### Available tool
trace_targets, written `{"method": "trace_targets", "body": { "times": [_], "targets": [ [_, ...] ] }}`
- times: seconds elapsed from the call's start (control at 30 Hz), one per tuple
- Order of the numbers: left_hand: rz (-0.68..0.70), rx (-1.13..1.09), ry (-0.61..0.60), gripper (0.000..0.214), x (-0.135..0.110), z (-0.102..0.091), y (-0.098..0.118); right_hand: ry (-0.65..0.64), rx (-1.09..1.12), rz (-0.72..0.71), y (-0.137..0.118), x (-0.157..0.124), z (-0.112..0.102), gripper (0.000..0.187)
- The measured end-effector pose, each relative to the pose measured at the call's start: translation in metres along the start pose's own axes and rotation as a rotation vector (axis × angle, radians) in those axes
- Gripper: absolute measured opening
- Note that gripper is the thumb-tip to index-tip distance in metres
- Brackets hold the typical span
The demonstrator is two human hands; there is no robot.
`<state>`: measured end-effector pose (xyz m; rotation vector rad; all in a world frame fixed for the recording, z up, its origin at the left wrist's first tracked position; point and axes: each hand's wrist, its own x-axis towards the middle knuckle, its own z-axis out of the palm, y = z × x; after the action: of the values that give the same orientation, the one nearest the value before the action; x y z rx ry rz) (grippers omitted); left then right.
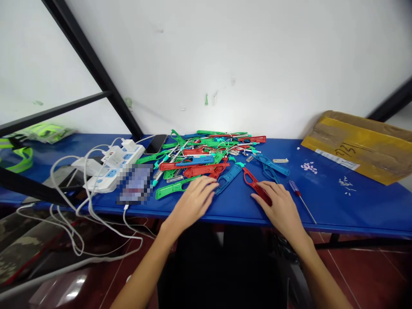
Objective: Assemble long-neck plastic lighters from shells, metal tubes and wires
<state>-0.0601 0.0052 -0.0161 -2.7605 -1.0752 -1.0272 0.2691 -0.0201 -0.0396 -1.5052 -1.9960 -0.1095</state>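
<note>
A heap of red, green and blue plastic handle pieces (pixel 206 154) lies on the blue table (pixel 354 206). My left hand (pixel 193 201) lies flat at the heap's near edge, fingers stretched out, its fingertips by a blue piece (pixel 229 176) and a green piece (pixel 172 188). My right hand (pixel 278 205) rests on the table with its fingers on a red piece (pixel 252 182) that lies apart from the heap. A red-handled screwdriver (pixel 298 193) lies just right of that hand.
A white power strip (pixel 111 171) with chargers and trailing white cables sits at left, beside two phones (pixel 156 143). A cardboard box (pixel 360 146) stands at the right rear. Small white bits (pixel 309 166) are scattered near it. Black frame bars cross the left side.
</note>
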Motion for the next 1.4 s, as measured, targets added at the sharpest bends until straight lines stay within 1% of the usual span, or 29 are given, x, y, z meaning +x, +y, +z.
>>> {"method": "trace_targets", "body": {
  "times": [0.07, 0.1, 0.2, 0.23, 0.27, 0.33, 0.4, 0.53, 0.6, 0.67, 0.77, 0.83, 0.93, 1.0, 1.07, 1.17, 1.23, 1.27, 1.3, 1.4],
  "targets": [
    [0.048, -0.001, -0.061, 0.037, 0.002, 0.004, 0.012, 0.003, 0.035, -0.011, 0.000, 0.000, -0.001, 0.036],
    [0.044, -0.012, -0.077, 0.036, 0.003, 0.005, 0.016, 0.021, 0.055, -0.009, 0.000, -0.001, -0.001, 0.033],
    [0.013, -0.053, -0.113, 0.036, 0.002, 0.003, 0.019, 0.111, 0.104, -0.011, -0.002, -0.003, -0.004, 0.030],
    [0.015, -0.061, -0.137, 0.037, 0.002, 0.004, 0.019, 0.119, 0.128, -0.032, -0.003, -0.004, -0.005, 0.030],
    [0.022, -0.066, -0.167, 0.038, 0.002, 0.004, 0.018, 0.106, 0.156, -0.061, -0.005, -0.004, -0.007, 0.030],
    [0.021, -0.070, -0.231, 0.042, 0.003, 0.007, 0.017, 0.038, 0.202, -0.125, -0.008, -0.004, -0.010, 0.030],
    [-0.027, -0.084, -0.272, 0.053, 0.005, 0.011, 0.016, -0.028, 0.228, -0.161, -0.010, -0.004, -0.012, 0.031],
    [-0.148, -0.154, -0.298, 0.081, 0.007, 0.013, 0.015, -0.111, 0.263, -0.171, -0.009, -0.003, -0.015, 0.035],
    [-0.198, -0.179, -0.292, 0.086, 0.007, 0.012, 0.015, -0.164, 0.274, -0.165, -0.008, -0.003, -0.016, 0.037],
    [-0.212, -0.191, -0.282, 0.078, 0.007, 0.012, 0.014, -0.218, 0.288, -0.162, -0.008, -0.002, -0.017, 0.037],
    [-0.141, -0.186, -0.270, 0.050, 0.006, 0.014, 0.013, -0.305, 0.334, -0.176, -0.011, 0.003, -0.018, 0.036],
    [-0.101, -0.178, -0.255, 0.039, 0.006, 0.016, 0.011, -0.346, 0.343, -0.201, -0.015, 0.010, -0.020, 0.036],
    [-0.083, -0.178, -0.231, 0.030, 0.006, 0.016, 0.010, -0.350, 0.283, -0.252, -0.023, 0.036, -0.022, 0.039],
    [-0.078, -0.189, -0.223, 0.026, 0.007, 0.015, 0.010, -0.347, 0.171, -0.267, -0.030, 0.067, -0.021, 0.040],
    [-0.071, -0.207, -0.215, 0.022, 0.008, 0.014, 0.009, -0.381, -0.020, -0.254, -0.035, 0.106, -0.015, 0.038],
    [-0.056, -0.233, -0.206, 0.020, 0.008, 0.014, 0.007, -0.382, -0.133, -0.190, -0.037, 0.168, 0.009, 0.032],
    [-0.053, -0.240, -0.204, 0.020, 0.007, 0.015, 0.005, -0.369, -0.203, -0.127, -0.032, 0.202, 0.029, 0.029],
    [-0.053, -0.241, -0.202, 0.020, 0.007, 0.015, 0.005, -0.367, -0.231, -0.096, -0.027, 0.215, 0.038, 0.031],
    [-0.054, -0.243, -0.199, 0.020, 0.006, 0.015, 0.004, -0.364, -0.254, -0.067, -0.022, 0.224, 0.045, 0.038],
    [-0.055, -0.246, -0.196, 0.021, 0.006, 0.015, 0.003, -0.356, -0.287, -0.013, -0.001, 0.238, 0.058, 0.043]
  ]
}}
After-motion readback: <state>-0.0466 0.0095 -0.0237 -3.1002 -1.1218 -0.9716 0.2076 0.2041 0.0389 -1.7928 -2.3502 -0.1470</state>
